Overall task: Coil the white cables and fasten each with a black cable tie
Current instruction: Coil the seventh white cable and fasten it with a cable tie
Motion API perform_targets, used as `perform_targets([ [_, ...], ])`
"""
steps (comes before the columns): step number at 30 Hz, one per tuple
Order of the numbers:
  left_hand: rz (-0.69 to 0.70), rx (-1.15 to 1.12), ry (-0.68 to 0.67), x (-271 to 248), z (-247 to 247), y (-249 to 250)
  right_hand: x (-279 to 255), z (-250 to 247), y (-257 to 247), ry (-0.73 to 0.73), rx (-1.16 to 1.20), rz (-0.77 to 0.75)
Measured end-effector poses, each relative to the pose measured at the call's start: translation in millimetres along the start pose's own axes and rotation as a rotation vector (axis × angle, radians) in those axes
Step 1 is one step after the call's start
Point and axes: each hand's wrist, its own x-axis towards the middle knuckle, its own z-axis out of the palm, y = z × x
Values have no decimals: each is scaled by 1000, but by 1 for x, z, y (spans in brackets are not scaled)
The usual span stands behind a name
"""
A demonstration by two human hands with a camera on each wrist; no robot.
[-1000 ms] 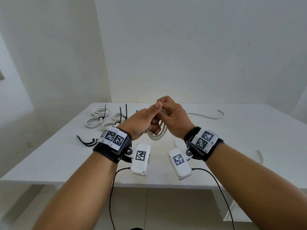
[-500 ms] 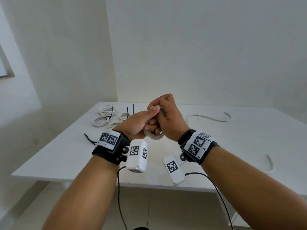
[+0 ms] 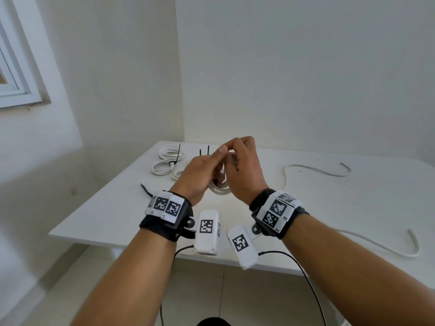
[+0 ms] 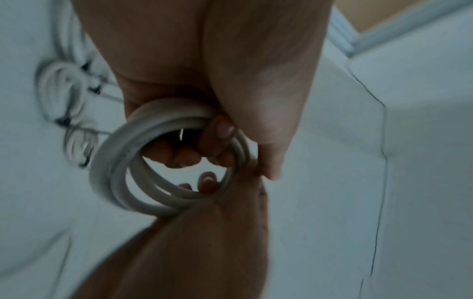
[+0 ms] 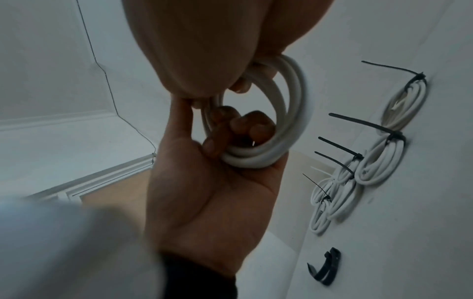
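Observation:
A white cable coil [image 3: 220, 190] of a few loops hangs between my two hands above the table [image 3: 113, 208]. My left hand [image 3: 202, 170] grips it, with fingers [image 4: 179, 153] curled through the ring [image 4: 102, 161]. My right hand [image 3: 242, 165] pinches the top of the coil [image 5: 294, 113] from the other side, its thumb meeting my left thumb. No black tie shows on this coil. The left palm [image 5: 212, 202] faces the right wrist camera.
Several tied coils [image 3: 170, 154] with black tie tails [image 5: 379, 161] lie at the table's far left. Loose black ties [image 5: 325, 267] lie nearer the left edge [image 3: 146, 190]. Two uncoiled white cables lie on the right, one far [image 3: 317, 171], one near [image 3: 376, 245].
Both hands have stayed together on the coil, and the right hand's fingers have shifted up to its top. The head view has tilted up and swung left.

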Motion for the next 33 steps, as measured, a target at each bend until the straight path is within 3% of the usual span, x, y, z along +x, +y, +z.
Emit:
perform_targets([
  [2,-53,-243,-63,-4,0,2,4,-1,-2,32,54,58],
  [5,-93,-419,-46,-9,1,1,10,5,-1,94,87,141],
  [10,-72,-523,116,-9,-8,-3,13,27,-2,17,283,307],
  [13,-56,-468,218,-10,-25,-6,11,33,-10,-94,365,271],
  [16,-95,-367,307,-17,-49,-9,16,48,-5,-229,202,182],
  [23,-173,-175,537,-28,-122,-27,23,102,17,-579,34,212],
  [28,-198,-164,676,-37,-173,-33,27,133,22,-879,-317,95],
  [33,-198,-195,754,-46,-196,-35,27,161,25,-946,-466,12],
])
